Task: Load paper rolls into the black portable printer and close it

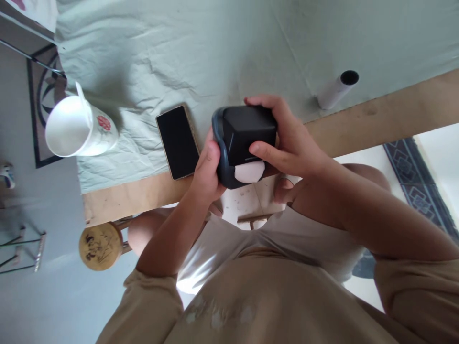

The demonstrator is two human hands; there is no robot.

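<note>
I hold a black box-shaped object with a dark rubbery rim just above the table's near edge. My left hand grips its left side along the rim. My right hand wraps over its top and right side, thumb lying across the front. Just under that thumb, a white patch shows at the lower front of the object. A black smartphone lies face up on the cloth just left of my left hand.
A pale green cloth covers the wooden table. A white mug with a red flower lies tipped at the left. A white tube with a dark end lies at the right. A round wooden stool stands below.
</note>
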